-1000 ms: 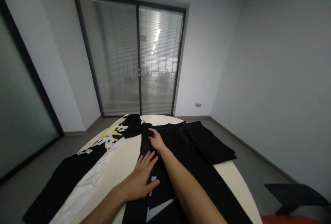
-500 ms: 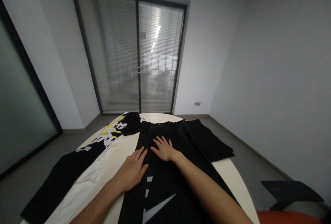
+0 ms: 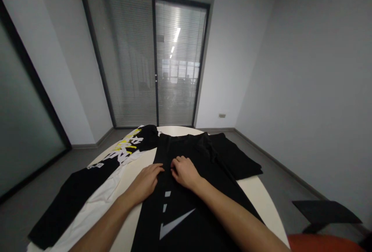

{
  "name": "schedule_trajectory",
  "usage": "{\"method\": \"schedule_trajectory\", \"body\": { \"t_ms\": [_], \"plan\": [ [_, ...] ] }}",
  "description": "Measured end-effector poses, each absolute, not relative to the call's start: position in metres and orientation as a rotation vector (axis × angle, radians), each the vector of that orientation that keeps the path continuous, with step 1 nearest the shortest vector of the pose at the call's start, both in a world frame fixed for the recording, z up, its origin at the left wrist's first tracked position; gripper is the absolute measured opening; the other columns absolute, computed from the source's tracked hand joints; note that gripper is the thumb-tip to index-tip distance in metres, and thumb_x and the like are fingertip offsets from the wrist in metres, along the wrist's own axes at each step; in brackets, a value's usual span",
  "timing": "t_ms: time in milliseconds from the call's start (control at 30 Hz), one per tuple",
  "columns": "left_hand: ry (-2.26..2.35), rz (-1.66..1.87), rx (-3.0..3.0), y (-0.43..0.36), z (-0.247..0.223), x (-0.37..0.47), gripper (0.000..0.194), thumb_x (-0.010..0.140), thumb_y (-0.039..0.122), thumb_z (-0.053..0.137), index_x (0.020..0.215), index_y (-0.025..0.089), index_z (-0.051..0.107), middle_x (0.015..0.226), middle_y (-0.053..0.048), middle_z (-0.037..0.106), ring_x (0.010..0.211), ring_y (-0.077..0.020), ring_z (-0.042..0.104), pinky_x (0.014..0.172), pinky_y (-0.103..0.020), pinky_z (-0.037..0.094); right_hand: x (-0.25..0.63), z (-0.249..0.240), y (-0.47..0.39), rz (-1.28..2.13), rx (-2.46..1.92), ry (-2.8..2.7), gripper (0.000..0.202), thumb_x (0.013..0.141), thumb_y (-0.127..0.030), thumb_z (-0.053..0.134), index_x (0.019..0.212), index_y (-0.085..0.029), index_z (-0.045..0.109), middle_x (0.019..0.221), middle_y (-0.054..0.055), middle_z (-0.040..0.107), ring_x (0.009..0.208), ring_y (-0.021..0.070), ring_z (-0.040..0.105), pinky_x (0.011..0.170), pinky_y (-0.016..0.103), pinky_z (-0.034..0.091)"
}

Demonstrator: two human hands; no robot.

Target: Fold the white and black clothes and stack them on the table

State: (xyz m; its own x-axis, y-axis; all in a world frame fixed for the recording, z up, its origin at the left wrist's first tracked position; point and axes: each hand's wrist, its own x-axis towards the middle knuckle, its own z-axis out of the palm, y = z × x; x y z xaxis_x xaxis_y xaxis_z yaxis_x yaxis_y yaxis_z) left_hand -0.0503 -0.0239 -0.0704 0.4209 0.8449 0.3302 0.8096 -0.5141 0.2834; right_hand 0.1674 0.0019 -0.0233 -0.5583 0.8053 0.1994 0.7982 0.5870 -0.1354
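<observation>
A black T-shirt (image 3: 180, 197) lies spread on the round table, with a grey swoosh and small grey blocks printed on it. At its left edge, my left hand (image 3: 147, 180) is closed, its bent fingertips on the fabric and its thumb partly hidden. My right hand (image 3: 186, 171) rests on the middle of the shirt, its fingers curled in and closed on the cloth. A short gap separates the two hands. To the right, the shirt's sleeve (image 3: 236, 159) is spread out, with folds beside it.
Left of the T-shirt lies another garment (image 3: 78, 188), black and white with yellow and white lettering. The pale table (image 3: 274, 215) has a curved edge. An orange and black chair (image 3: 322, 242) stands at lower right. Behind are a glass partition with blinds (image 3: 133, 69) and grey walls.
Both hands lay flat with fingers stretched out; now their fingers are bent in on the fabric. My left hand has shifted slightly up and left. The shirt's print sits a little higher in view.
</observation>
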Motion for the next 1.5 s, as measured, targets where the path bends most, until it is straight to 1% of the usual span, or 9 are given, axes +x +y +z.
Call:
{"method": "schedule_trajectory", "body": {
  "t_ms": [267,467,667,900,967,1067,1200,1333,1500],
  "plan": [
    [1.237,0.692,2.665,-0.017,-0.072,-0.054,0.050,0.091,0.006,0.047,0.128,0.036,0.064,0.139,-0.004,0.056,0.125,-0.0215,0.054,0.107,-0.042,0.044,0.173,-0.023,-0.052,0.150,-0.372,-3.003,0.026,0.096,-0.036,0.052,0.119,-0.027,0.063,0.093,0.000,0.067,0.087,0.0149,0.063,0.072,0.024,0.043],
    [1.193,0.643,2.689,-0.018,-0.061,-0.045,0.031,0.093,0.012,0.051,0.108,0.030,0.071,0.130,-0.003,0.059,0.113,-0.0196,0.058,0.099,-0.035,0.048,0.174,-0.044,-0.056,0.183,-0.290,-2.981,0.032,0.101,-0.045,0.044,0.120,-0.031,0.065,0.091,0.000,0.068,0.079,0.0126,0.062,0.069,0.022,0.041],
    [1.284,0.876,2.487,-0.017,-0.055,-0.034,0.019,0.097,0.022,0.049,0.101,0.027,0.067,0.120,-0.002,0.060,0.110,-0.0178,0.060,0.098,-0.032,0.047,0.181,-0.029,-0.061,0.478,-0.462,-2.833,0.025,0.101,-0.031,0.042,0.117,-0.024,0.060,0.094,0.000,0.072,0.079,0.0115,0.065,0.073,0.021,0.043],
    [1.451,1.024,2.357,-0.014,-0.060,-0.001,0.018,0.096,0.023,0.050,0.102,0.026,0.067,0.103,-0.003,0.062,0.099,-0.0188,0.062,0.091,-0.033,0.049,0.199,-0.027,-0.049,1.260,-0.659,-2.545,0.005,0.085,-0.018,0.061,0.090,-0.017,0.063,0.066,-0.004,0.064,0.059,0.0077,0.060,0.058,0.016,0.042],
    [1.463,0.948,2.406,-0.015,-0.065,0.006,0.019,0.095,0.020,0.051,0.102,0.026,0.068,0.103,-0.003,0.063,0.098,-0.0194,0.061,0.089,-0.033,0.049,0.203,-0.031,-0.043,1.630,-0.716,-2.425,0.017,0.084,-0.031,0.069,0.086,-0.016,0.061,0.063,-0.005,0.063,0.055,0.0078,0.060,0.054,0.016,0.043],
    [1.464,0.880,2.445,-0.017,-0.069,0.011,0.019,0.094,0.019,0.051,0.101,0.025,0.068,0.104,-0.003,0.064,0.098,-0.0194,0.061,0.089,-0.033,0.049,0.207,-0.034,-0.037,2.046,-0.724,-2.281,0.044,0.069,-0.049,0.082,0.088,-0.016,0.059,0.065,-0.005,0.065,0.054,0.0092,0.063,0.052,0.017,0.049],
    [1.532,0.942,2.378,-0.017,-0.068,0.011,0.019,0.096,0.021,0.049,0.102,0.025,0.067,0.105,-0.003,0.065,0.098,-0.0189,0.062,0.089,-0.033,0.050,0.209,-0.033,-0.031,2.254,-0.649,-2.218,0.060,0.058,-0.055,0.086,0.096,-0.016,0.062,0.070,-0.006,0.066,0.055,0.0088,0.065,0.054,0.018,0.054],
    [1.466,0.900,2.394,-0.018,-0.067,0.012,0.023,0.096,0.022,0.046,0.105,0.024,0.068,0.107,-0.004,0.068,0.101,-0.0193,0.064,0.092,-0.034,0.050,0.213,-0.025,-0.030,2.526,-0.615,-2.322,0.059,0.060,-0.054,0.086,0.099,-0.018,0.061,0.069,-0.005,0.069,0.061,0.0135,0.071,0.059,0.021,0.057],
    [1.409,0.700,2.455,-0.027,-0.068,0.011,0.041,0.098,0.025,0.040,0.136,0.023,0.056,0.137,-0.007,0.061,0.128,-0.0222,0.054,0.114,-0.047,0.036,0.220,-0.008,-0.034,2.660,-0.673,-2.414,0.044,0.075,-0.055,0.077,0.101,-0.024,0.061,0.072,-0.007,0.071,0.062,0.0129,0.072,0.057,0.018,0.052]
  ]
}}
